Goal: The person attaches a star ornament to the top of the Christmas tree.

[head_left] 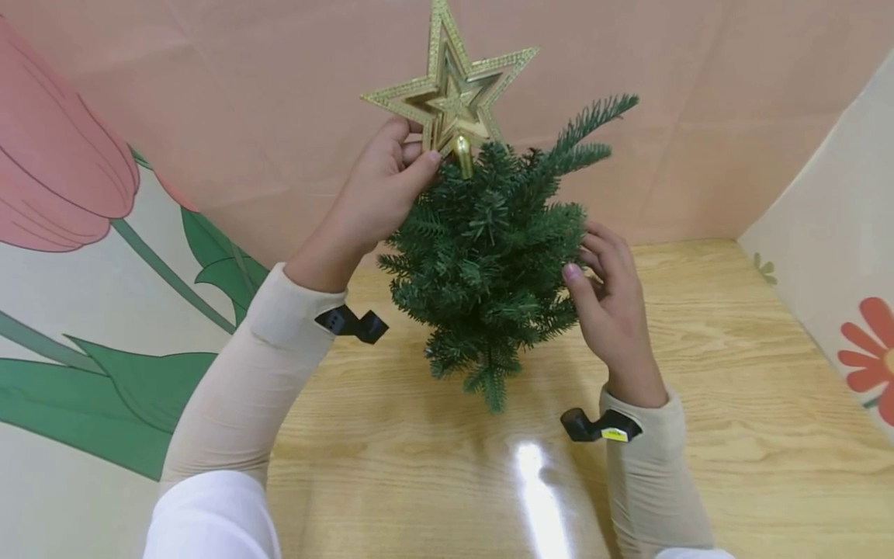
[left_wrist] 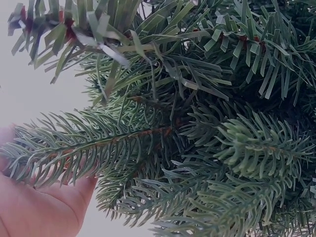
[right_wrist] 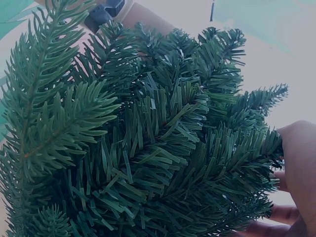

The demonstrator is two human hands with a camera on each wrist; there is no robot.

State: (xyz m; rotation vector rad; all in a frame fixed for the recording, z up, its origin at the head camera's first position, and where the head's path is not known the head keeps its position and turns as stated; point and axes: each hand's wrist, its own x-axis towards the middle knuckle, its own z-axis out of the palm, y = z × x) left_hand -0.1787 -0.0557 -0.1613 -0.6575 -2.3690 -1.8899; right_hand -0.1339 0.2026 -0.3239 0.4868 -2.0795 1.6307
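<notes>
A gold glittery star tree topper [head_left: 454, 97] stands at the top of a small green artificial Christmas tree [head_left: 489, 256]. My left hand [head_left: 380, 182] pinches the star's lower left point between thumb and fingers. Below that point, the star's gold tube [head_left: 463, 155] meets the top branches. At the tree's right side, my right hand [head_left: 611, 291] touches the outer branches with its fingers loosely bent and thumb apart. In the left wrist view, needles partly cover the left hand [left_wrist: 47, 207]. Branch tips reach the right hand [right_wrist: 301, 153] in its wrist view.
The tree is over a wood-grain table [head_left: 391, 466]. Behind it rises a pink backdrop [head_left: 670, 155]; panels with a painted tulip [head_left: 63, 155] and a red flower [head_left: 869, 357] flank the table. A long branch [head_left: 594, 120] sticks out at the tree's upper right.
</notes>
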